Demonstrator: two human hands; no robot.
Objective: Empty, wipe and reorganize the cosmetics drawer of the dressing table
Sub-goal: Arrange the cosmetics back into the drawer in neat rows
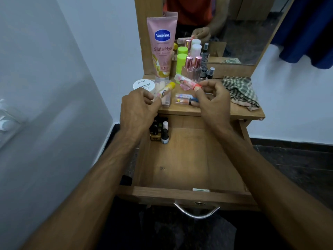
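Right hand (213, 100) pinched pink tube (187, 81), long axis slanting up-left | left hand (138, 105) gripped yellow-capped tube (164, 90) | drawer (189, 159) directly below both.

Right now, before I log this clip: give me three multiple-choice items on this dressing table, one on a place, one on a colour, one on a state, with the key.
1. Where do the nail polish bottles stand?
A. Drawer's back left corner
B. On the checked cloth
C. Drawer's front right corner

2. What colour is the cap of the tube pinched by the right hand?
A. Blue
B. Orange-red
C. Black

3. What state is the drawer in?
A. Closed
B. Pulled out, mostly bare
C. Pulled out, packed full

Key: 1 A, they cluster by the left wall at the back. 2 B, the orange-red cap shows at the fingertips. 3 B, bare wood covers most of its floor.
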